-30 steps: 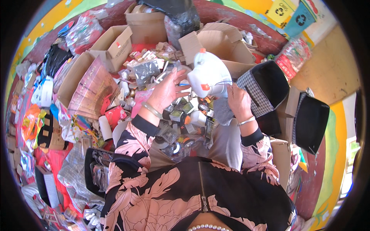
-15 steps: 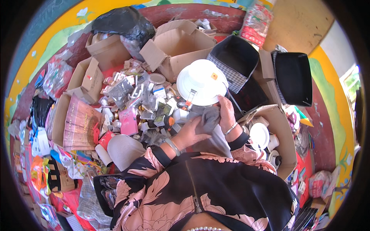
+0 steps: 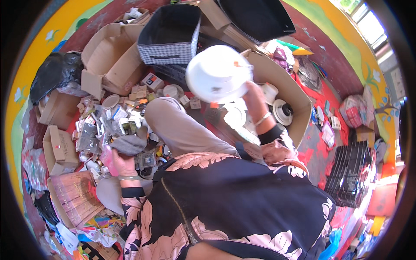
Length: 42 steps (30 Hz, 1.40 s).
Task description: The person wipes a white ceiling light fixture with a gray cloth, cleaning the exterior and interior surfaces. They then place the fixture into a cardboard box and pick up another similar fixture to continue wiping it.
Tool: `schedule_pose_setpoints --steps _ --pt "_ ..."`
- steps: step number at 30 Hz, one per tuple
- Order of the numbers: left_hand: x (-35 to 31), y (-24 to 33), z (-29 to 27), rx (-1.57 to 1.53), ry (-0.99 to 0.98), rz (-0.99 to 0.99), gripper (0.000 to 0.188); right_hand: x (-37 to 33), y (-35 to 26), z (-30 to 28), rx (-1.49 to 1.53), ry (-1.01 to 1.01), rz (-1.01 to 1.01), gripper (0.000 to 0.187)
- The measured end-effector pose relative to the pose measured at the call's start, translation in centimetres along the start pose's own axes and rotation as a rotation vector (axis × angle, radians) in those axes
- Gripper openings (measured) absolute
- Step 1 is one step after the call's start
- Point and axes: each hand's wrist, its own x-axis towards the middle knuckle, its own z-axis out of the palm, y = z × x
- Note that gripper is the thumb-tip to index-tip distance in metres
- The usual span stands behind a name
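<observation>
My right hand (image 3: 255, 103) grips the rim of a white round downlight (image 3: 214, 71), blurred by motion, over the near left edge of a cardboard box (image 3: 299, 97). White round light fittings (image 3: 282, 112) lie inside that box. Out to the left, my left hand (image 3: 123, 164) is closed on a crumpled grey cloth (image 3: 128, 145). Beneath and around the cloth spreads a pile of small boxes, plastic bags and loose parts (image 3: 97, 123). My bent knee (image 3: 167, 115) in grey trousers rises between the two hands.
Beyond the pile stands an open cardboard box (image 3: 112, 52). Next to it is a black bin with a checked outside (image 3: 169, 50), and another black bin (image 3: 260, 19) is at the top. A black wire rack (image 3: 349, 175) stands on the right, near red sheeting (image 3: 342, 117).
My hands have parted. The right has carried the downlight toward the box of fittings, while the left has taken the grey cloth left over the pile. The view has turned right.
</observation>
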Motion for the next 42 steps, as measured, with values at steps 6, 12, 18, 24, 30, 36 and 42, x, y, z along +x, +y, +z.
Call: schedule_pose_setpoints --steps 6,12,18,24,30,36,42 --pt "2.1 2.9 -6.0 -0.016 -0.052 -0.012 0.039 -2.1 -8.2 -13.8 -0.055 0.435 -0.037 0.023" --pt "2.7 3.2 -2.9 0.173 0.206 0.045 0.033 -6.2 -4.9 -27.0 -0.043 0.645 -0.037 0.018" --pt "3.8 2.1 -4.4 0.222 0.248 -0.02 0.035 -8.6 2.0 -31.0 0.014 0.771 0.087 0.018" --pt "3.9 1.4 -4.3 0.248 0.378 0.005 0.032 -5.9 6.6 -30.8 -0.114 0.802 0.119 0.021" --pt "4.1 1.1 -6.9 0.282 0.316 -0.02 0.033 -1.8 9.3 -30.1 -0.067 0.734 0.173 0.02" --pt "3.0 0.4 -4.9 0.333 0.336 -0.087 0.04 -0.9 7.7 -29.4 -0.129 0.764 0.12 0.02" --pt "3.3 -0.4 -3.8 0.373 0.283 -0.107 0.03 0.5 1.5 -30.0 -0.515 0.723 0.055 0.019"
